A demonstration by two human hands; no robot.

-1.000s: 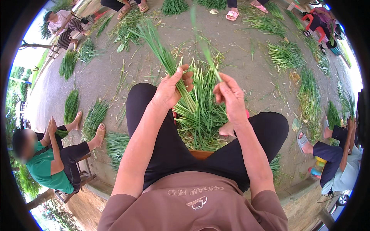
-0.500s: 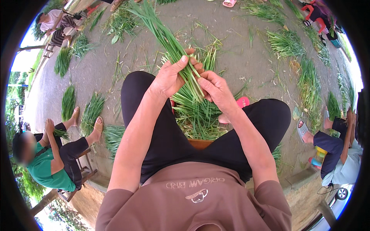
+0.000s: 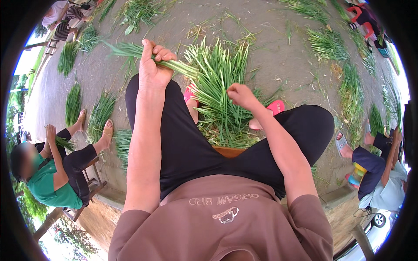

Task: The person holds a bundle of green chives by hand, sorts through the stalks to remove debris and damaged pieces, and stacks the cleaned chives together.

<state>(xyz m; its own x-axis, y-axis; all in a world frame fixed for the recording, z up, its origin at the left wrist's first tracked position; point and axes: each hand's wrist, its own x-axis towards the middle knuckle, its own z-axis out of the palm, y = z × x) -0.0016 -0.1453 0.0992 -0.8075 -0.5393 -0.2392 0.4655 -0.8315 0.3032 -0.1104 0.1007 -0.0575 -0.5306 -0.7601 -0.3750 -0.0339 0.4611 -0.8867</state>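
A thin bunch of long green chives [image 3: 182, 68] is wrapped in my left hand [image 3: 154, 69], out to the left above my knee. Its pale stalk ends point right and its blurred leaf ends stretch left. Between my feet lies a large loose pile of chives [image 3: 220, 74], pale ends fanned toward the far side. My right hand [image 3: 242, 96] is closed over the right edge of that pile, fingers curled together. Whether anything is pinched in it I cannot make out.
Pink slippers [image 3: 276, 107] flank the pile. More chive bunches [image 3: 102, 115] lie about the pavement, with a long row [image 3: 349, 93] at the right. A person in green [image 3: 54, 185] sits at the left. Another person in light blue [image 3: 385, 187] sits at the right.
My hands have moved apart. The left has swung the bunch leftward, turning it flatter. The right has let go of the bunch's stalk ends and closed above the pile.
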